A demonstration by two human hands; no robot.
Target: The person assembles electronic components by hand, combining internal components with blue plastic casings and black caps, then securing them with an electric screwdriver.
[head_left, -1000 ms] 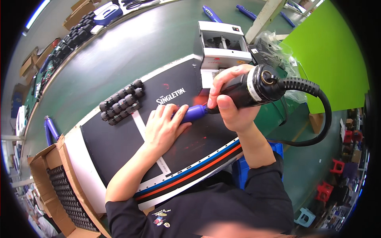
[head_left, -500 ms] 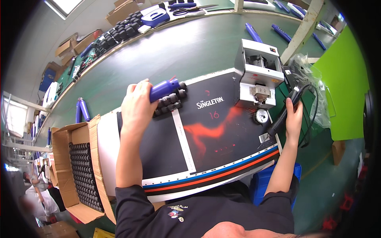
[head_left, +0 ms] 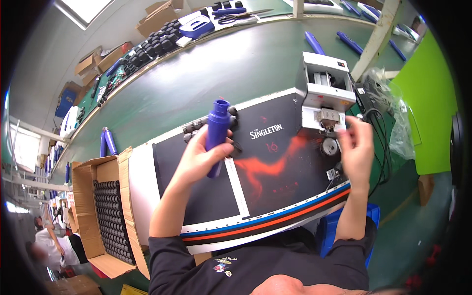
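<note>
My left hand is closed round a blue tubular plastic housing, held upright with its hollow, narrower end up. Right behind it lies a cluster of black knobbed parts on the dark printed mat. At the right, my right hand is raised with curled fingers at the front of a white bench machine with a metal block. The corded black electric screwdriver in it is almost wholly hidden behind the hand; its cable runs off to the right. A round dial-like piece sits just left of those fingers.
An open cardboard box packed with rows of black parts stands at the left. Two blue housings lie behind it. More black parts and a blue case line the far edge. A metal post rises at far right.
The blue housing has swung from lying sideways to upright, nearer me. My right hand has moved up and left to the machine's front, and the screwdriver has gone mostly out of sight behind it.
</note>
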